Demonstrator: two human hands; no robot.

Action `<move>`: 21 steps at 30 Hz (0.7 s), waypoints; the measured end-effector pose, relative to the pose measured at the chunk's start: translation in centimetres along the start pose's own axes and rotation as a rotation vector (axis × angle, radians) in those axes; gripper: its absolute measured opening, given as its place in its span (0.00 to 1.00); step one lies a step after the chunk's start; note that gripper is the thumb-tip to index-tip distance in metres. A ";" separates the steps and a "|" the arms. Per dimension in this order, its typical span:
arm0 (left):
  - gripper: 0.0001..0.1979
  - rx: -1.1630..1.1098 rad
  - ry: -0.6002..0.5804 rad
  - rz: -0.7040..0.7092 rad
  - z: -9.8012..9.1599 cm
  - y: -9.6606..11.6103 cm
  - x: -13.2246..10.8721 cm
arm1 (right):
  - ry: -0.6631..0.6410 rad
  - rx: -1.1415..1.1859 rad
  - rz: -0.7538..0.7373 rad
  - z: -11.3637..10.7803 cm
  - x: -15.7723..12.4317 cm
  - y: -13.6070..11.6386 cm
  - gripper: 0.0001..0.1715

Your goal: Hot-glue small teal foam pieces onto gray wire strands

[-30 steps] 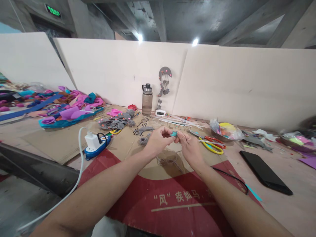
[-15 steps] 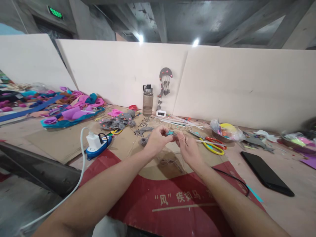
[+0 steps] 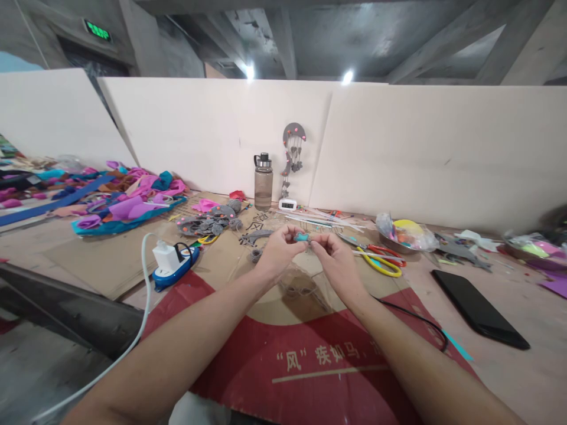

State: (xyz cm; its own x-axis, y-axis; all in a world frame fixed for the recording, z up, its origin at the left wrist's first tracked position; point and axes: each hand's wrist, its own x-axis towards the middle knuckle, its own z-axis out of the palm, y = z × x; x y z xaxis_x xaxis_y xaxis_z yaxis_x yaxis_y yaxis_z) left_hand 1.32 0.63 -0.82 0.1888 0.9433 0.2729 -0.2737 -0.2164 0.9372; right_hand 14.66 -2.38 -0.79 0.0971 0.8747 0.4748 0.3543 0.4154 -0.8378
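Under the concrete ceiling (image 3: 354, 44), over red-printed cardboard (image 3: 252, 366), the left hand (image 3: 280, 252) pinches a teal piece (image 3: 302, 237); whether the right hand (image 3: 335, 258) grips, I can't tell.

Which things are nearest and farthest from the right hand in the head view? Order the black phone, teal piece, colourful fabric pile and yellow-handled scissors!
From the right hand:
1. Teal piece, just left of its fingertips.
2. Yellow-handled scissors, close on the right.
3. Black phone, farther right.
4. Colourful fabric pile, far left.
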 end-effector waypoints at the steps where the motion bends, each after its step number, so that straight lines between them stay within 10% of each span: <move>1: 0.13 0.005 -0.006 0.004 0.0 0.0 0.0 | 0.014 -0.015 -0.001 0.0 0.0 -0.1 0.10; 21: 0.12 -0.090 -0.053 -0.168 -0.3 0.0 0.3 | -0.128 0.158 0.133 -0.9 0.5 0.1 0.14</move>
State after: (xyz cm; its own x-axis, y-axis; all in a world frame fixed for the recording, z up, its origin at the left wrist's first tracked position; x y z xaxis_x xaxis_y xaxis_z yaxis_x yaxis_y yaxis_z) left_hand 1.04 1.00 -0.79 0.2872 0.9493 0.1278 -0.3173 -0.0316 0.9478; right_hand 15.62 -2.09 -0.39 0.0111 0.9445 0.3283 0.1953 0.3200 -0.9271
